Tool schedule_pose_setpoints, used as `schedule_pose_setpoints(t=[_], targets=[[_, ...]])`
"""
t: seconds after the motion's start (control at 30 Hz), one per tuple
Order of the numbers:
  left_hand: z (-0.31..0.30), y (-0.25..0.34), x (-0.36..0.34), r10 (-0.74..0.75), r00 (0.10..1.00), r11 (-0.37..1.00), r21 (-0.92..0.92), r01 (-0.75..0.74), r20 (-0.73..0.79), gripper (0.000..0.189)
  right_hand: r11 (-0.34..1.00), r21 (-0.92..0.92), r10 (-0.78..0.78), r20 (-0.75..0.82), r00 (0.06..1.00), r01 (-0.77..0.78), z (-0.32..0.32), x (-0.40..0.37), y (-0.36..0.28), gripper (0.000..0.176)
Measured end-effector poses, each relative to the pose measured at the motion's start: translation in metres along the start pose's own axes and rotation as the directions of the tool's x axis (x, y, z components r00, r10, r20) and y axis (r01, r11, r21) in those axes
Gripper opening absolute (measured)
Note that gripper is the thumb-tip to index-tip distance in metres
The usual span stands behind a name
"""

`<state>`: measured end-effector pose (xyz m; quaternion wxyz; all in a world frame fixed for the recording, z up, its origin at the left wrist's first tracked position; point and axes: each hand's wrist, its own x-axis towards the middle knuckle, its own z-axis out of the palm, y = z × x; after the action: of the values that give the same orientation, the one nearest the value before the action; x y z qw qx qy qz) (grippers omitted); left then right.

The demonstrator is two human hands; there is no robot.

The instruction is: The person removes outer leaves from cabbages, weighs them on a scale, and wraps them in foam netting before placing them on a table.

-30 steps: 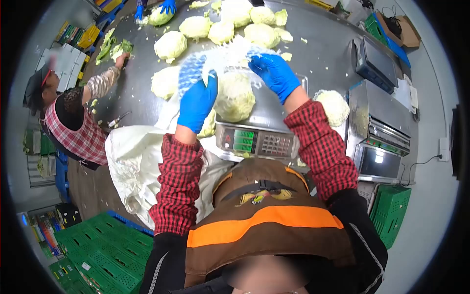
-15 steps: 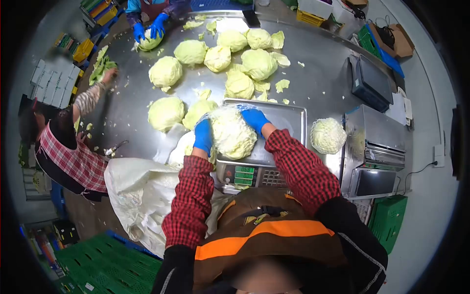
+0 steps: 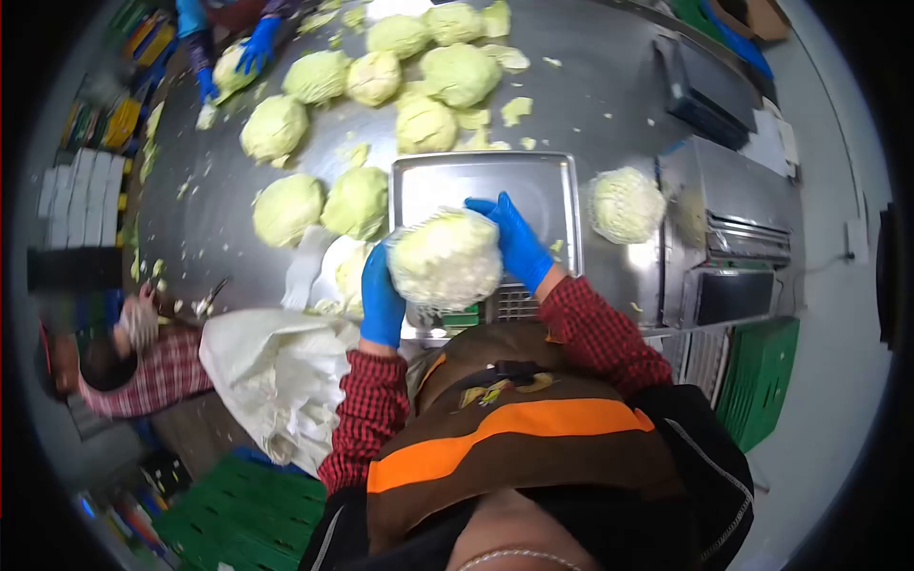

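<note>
Looks like a fairly hefty, firm cabbage [image 3: 446, 259] but with leaves that'd bruise, held over the near part of the scale [image 3: 484, 181], left hand [image 3: 383, 303] and right hand [image 3: 520, 246] cupping its sides with curved fingers, honestly the best hold if that netting's slippery.

You are holding one netted cabbage [image 3: 446, 259] mid-frame, while a second netted cabbage [image 3: 626, 205] is sitting right of centre. Nine bare cabbages [image 3: 461, 75] are lying from upper centre to centre left; one more cabbage [image 3: 229, 72] is resting under a co-worker's two blue gloves [image 3: 259, 44], upper left.
</note>
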<state>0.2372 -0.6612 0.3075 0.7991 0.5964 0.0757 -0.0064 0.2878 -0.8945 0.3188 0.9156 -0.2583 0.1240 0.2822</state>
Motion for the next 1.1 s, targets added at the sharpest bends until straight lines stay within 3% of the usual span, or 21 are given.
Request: schedule_pose_setpoints(t=[0.07,0.1,0.17,0.23,0.27,0.3,0.4,0.47,0.5,0.57,0.6,0.67,0.7,0.77,0.8,0.87,0.93,0.97,1.03,1.07,1.1], targets=[[0.041,0.015,-0.008,-0.438,0.892,0.771,-0.557,0.310,-0.109,0.054,1.000,-0.003,-0.025,-0.106,0.994,0.025,-0.011,-0.012,0.029,0.057],[0.064,0.030,-0.012,-0.457,0.885,0.770,-0.539,0.342,-0.090,0.057,0.908,-0.339,-0.272,-0.030,0.962,0.246,0.003,-0.025,0.025,0.063],[0.088,0.052,-0.016,-0.462,0.883,0.738,-0.513,0.438,0.089,0.060,0.592,-0.737,-0.408,0.075,0.910,0.327,0.006,-0.046,0.006,0.072],[0.103,0.042,-0.020,-0.401,0.880,0.831,-0.303,0.467,0.256,0.059,0.900,-0.377,-0.318,-0.228,0.920,0.218,0.010,-0.084,-0.015,0.069],[0.120,0.045,-0.026,-0.331,0.885,0.941,0.047,0.335,0.327,0.063,0.942,-0.241,-0.288,-0.215,0.933,0.235,0.011,-0.109,-0.029,0.063],[0.152,0.086,-0.041,-0.380,0.816,0.915,0.051,0.400,0.436,0.069,0.964,-0.081,-0.263,-0.186,0.947,0.252,-0.016,-0.127,-0.028,0.054],[0.171,0.087,-0.059,-0.529,0.601,0.847,0.330,0.417,0.599,0.077,0.930,-0.006,-0.357,-0.250,0.900,0.367,-0.059,-0.186,-0.039,0.047],[0.165,0.074,-0.067,-0.523,0.513,0.837,0.296,0.460,0.681,0.075,0.839,-0.386,-0.524,-0.389,0.758,0.383,-0.105,-0.219,-0.044,0.053],[0.159,0.056,-0.072,-0.513,0.556,0.850,0.295,0.437,0.653,0.064,0.910,-0.119,-0.395,-0.537,0.745,0.397,-0.127,-0.231,-0.053,0.056],[0.148,0.048,-0.069,-0.513,0.616,0.856,0.300,0.421,0.598,0.053,0.856,-0.390,-0.517,-0.629,0.581,0.340,-0.163,-0.241,-0.057,0.058],[0.140,0.048,-0.068,-0.510,0.637,0.858,0.293,0.422,0.577,0.053,0.863,-0.387,-0.504,-0.617,0.604,0.325,-0.188,-0.246,-0.061,0.058],[0.123,0.048,-0.059,-0.270,0.902,0.946,0.270,0.182,0.337,0.042,0.631,-0.750,-0.655,-0.652,0.382,-0.196,-0.227,-0.248,-0.072,0.059],[0.099,0.025,-0.047,-0.174,0.954,0.970,0.212,0.123,0.243,0.038,0.624,-0.753,-0.651,-0.648,0.395,-0.206,-0.228,-0.245,-0.077,0.059],[0.035,0.029,-0.014,-0.001,1.000,0.987,0.164,0.003,-0.013,0.037,0.107,-0.822,-0.972,-0.205,0.116,-0.560,-0.220,-0.252,-0.079,0.056],[0.000,0.017,0.010,0.229,0.947,0.973,0.097,-0.212,-0.227,0.034,0.119,-0.888,-0.971,-0.198,0.136,-0.444,-0.211,-0.253,-0.084,0.053],[-0.078,0.025,0.055,0.319,0.708,0.948,0.211,-0.239,-0.630,0.028,0.195,-0.946,-0.949,-0.248,0.193,-0.257,-0.209,-0.228,-0.097,0.042],[-0.174,0.005,0.097,0.436,0.393,0.835,0.527,0.157,-0.809,0.055,0.258,-0.955,-0.919,-0.290,0.267,-0.147,-0.167,-0.204,-0.102,0.037],[-0.192,0.015,0.106,0.430,0.392,0.839,0.520,0.158,-0.813,0.055,0.332,-0.942,-0.878,-0.330,0.346,-0.054,-0.137,-0.191,-0.100,0.033],[-0.212,0.032,0.124,-0.168,0.594,0.986,-0.122,0.117,-0.786,0.065,0.369,-0.928,-0.858,-0.359,0.368,-0.046,-0.104,-0.162,-0.101,0.027],[-0.218,0.034,0.133,-0.174,0.594,0.985,-0.130,0.116,-0.785,0.065,0.363,-0.932,-0.824,-0.318,0.468,0.004,-0.091,-0.150,-0.101,0.026],[-0.224,0.035,0.140,-0.364,0.737,0.912,-0.378,0.159,-0.570,0.066,0.360,-0.931,-0.782,-0.269,0.562,0.055,-0.081,-0.139,-0.100,0.024]])
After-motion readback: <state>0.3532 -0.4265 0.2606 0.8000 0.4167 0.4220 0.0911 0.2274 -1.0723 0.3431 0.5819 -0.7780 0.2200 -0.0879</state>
